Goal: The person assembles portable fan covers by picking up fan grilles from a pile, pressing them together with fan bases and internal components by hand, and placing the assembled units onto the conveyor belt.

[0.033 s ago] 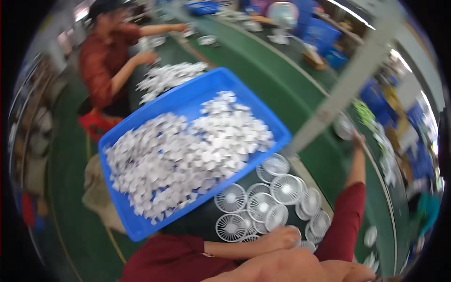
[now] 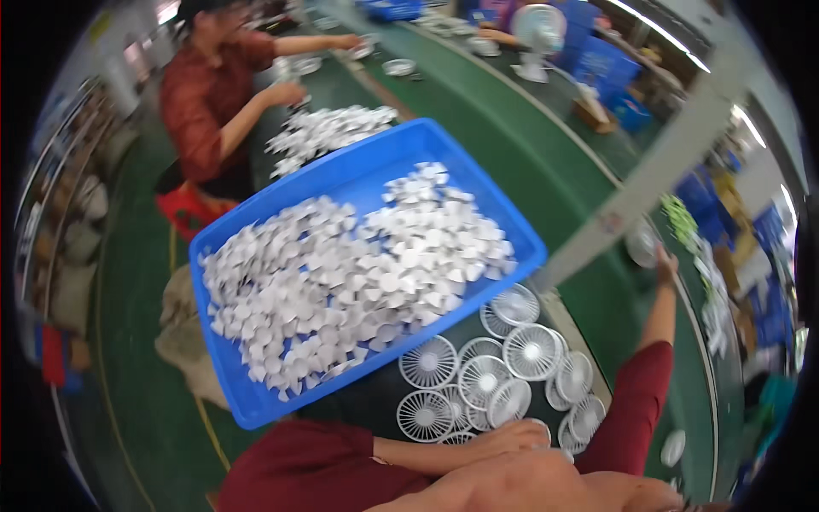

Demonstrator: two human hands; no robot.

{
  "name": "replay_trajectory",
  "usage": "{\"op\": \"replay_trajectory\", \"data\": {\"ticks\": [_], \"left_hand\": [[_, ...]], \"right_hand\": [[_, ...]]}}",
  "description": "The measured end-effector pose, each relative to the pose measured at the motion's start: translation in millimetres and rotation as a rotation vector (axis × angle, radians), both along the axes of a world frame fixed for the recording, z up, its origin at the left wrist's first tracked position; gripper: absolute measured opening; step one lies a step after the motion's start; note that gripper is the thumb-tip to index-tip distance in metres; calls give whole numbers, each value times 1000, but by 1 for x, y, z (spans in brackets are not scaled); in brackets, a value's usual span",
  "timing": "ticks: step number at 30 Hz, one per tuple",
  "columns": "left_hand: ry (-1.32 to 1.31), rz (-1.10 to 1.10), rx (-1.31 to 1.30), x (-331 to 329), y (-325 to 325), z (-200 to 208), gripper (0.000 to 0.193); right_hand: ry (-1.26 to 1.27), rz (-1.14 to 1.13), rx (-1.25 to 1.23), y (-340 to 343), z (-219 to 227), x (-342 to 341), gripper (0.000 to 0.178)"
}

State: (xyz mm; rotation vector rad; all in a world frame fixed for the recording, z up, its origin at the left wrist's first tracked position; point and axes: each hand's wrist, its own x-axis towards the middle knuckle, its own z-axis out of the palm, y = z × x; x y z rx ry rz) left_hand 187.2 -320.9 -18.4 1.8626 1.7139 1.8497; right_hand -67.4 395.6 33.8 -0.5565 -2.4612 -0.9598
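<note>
My right arm reaches out to the right over the green conveyor belt, and my right hand (image 2: 665, 268) grips the edge of a round white fan grille (image 2: 641, 243). Low in the middle, my left hand (image 2: 517, 437) rests at the near side of a pile of white fan grilles (image 2: 483, 381). Its fingers are curled at the rim of one grille, which they mostly cover. Left of the pile, a big blue tub (image 2: 320, 380) sits tilted in view, filled with many small white plastic pieces (image 2: 367, 256).
A co-worker (image 2: 209, 102) in dark red sits at the far left, beside a heap of white parts (image 2: 328, 132). A pale post (image 2: 636, 175) rises between the tub and my right arm. A white fan (image 2: 537, 38) and blue bins (image 2: 606, 68) stand at the back.
The whole view has shifted a little, so things appear slightly further right. Both my hands keep their places at the grilles.
</note>
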Motion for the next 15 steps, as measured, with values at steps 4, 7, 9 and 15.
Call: {"op": "replay_trajectory", "data": {"ticks": [4,7,9,15], "left_hand": [[-230,29,-174,-30,-4,50,14],[-271,34,-189,-43,-4,46,20],[-226,-28,-129,-40,-4,47,18],[-128,3,-168,-18,-2,31,14]], "right_hand": [[267,587,10,-91,-104,-97,52],[277,343,-1461,-239,-89,-119,68],[305,473,-1020,-219,-53,-85,67],[367,486,-1520,-272,-23,6,67]]}}
